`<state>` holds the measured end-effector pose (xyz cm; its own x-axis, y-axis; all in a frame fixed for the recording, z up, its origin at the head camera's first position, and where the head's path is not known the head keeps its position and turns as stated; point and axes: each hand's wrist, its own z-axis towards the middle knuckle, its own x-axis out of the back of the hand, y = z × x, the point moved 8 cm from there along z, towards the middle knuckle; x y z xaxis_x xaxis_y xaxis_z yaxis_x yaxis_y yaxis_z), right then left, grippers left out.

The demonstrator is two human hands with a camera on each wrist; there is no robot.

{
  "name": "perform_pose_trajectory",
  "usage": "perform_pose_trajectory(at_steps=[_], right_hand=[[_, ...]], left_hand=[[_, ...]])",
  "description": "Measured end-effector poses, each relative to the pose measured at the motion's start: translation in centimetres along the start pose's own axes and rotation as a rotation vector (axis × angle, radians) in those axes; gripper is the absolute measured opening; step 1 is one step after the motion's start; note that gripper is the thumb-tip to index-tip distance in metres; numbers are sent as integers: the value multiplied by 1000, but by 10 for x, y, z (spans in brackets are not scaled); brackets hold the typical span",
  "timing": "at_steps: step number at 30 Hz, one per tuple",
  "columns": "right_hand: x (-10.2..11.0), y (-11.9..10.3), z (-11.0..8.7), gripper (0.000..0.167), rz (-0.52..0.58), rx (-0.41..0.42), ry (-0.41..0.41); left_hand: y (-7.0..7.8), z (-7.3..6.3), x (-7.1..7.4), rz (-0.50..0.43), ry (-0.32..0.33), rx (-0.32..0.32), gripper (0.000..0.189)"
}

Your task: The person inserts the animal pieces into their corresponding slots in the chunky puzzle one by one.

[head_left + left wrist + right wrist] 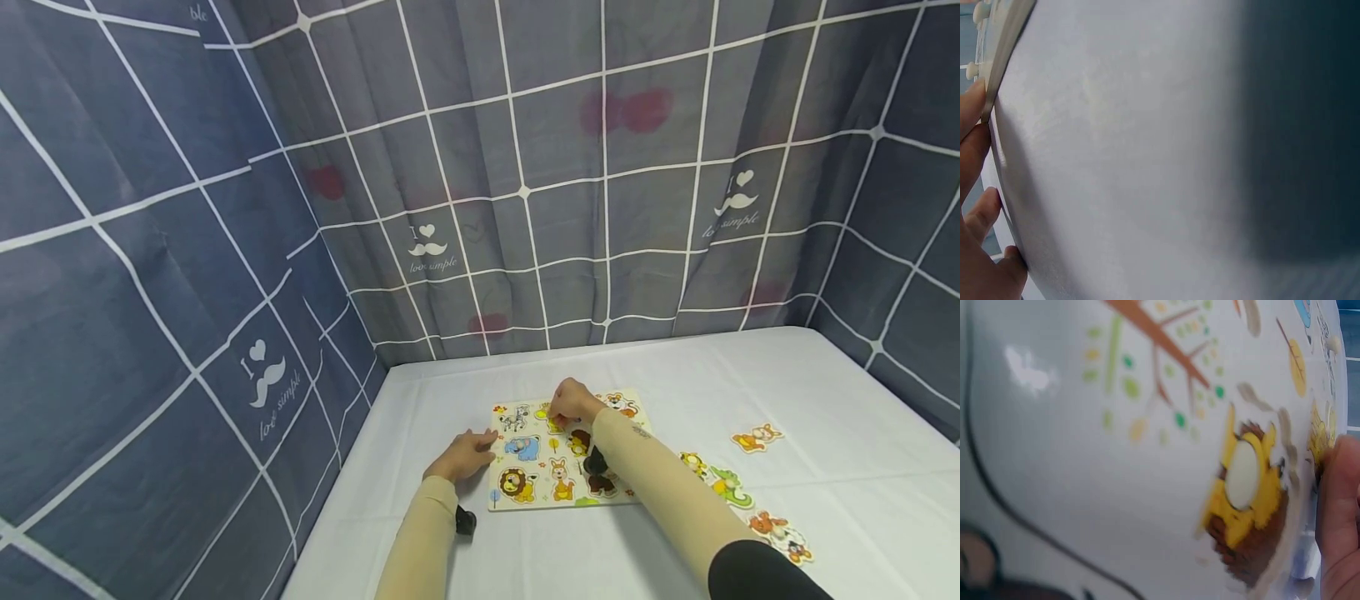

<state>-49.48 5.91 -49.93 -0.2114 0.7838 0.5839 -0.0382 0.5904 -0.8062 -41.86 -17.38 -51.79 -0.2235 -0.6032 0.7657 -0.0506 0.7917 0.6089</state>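
A white wooden animal puzzle board (540, 502) lies on the table. My left hand (461, 456) is at its left edge, fingers extended; in the left wrist view a fingertip (971, 106) rests on the board's rim. Near the board's top middle, my right hand (573, 402) has curled fingers pinching a yellow puzzle piece (553, 425). The right wrist view shows those fingers against the yellow piece, largely hidden behind them. Around them on the board are a zebra (513, 419), an elephant (522, 448), a lion (517, 485) and a kangaroo (562, 480). The right forearm covers the board's right part.
Right of the board lie several loose animal pieces: an orange one (757, 437), a green crocodile (729, 486), a yellow one (693, 462) and a reddish one (768, 524). A white cloth covers the table (862, 433). Grey checked curtains (562, 233) hang behind and on both sides.
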Motion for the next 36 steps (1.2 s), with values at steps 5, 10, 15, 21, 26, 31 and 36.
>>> perform_pose_trajectory(at_steps=[5, 10, 15, 21, 26, 31, 36], right_hand=[[1, 3, 0, 15, -1, -2, 12], [5, 2, 0, 15, 18, 3, 14], [8, 0, 0, 13, 5, -19, 14], [5, -10, -6, 13, -105, -7, 38], [8, -10, -14, 14, -136, 2, 68], [8, -1, -17, 17, -127, -41, 37], [8, 0, -15, 16, -151, -16, 10]], left_hand=[[3, -2, 0, 1, -7, -4, 48], [6, -1, 2, -3, -19, -21, 49], [6, 1, 5, 2, -8, -13, 48], [6, 0, 5, 13, 1, -18, 48], [7, 1, 1, 9, -9, -40, 47], [3, 1, -1, 14, -10, -26, 47], [1, 0, -1, 30, 1, -27, 47]])
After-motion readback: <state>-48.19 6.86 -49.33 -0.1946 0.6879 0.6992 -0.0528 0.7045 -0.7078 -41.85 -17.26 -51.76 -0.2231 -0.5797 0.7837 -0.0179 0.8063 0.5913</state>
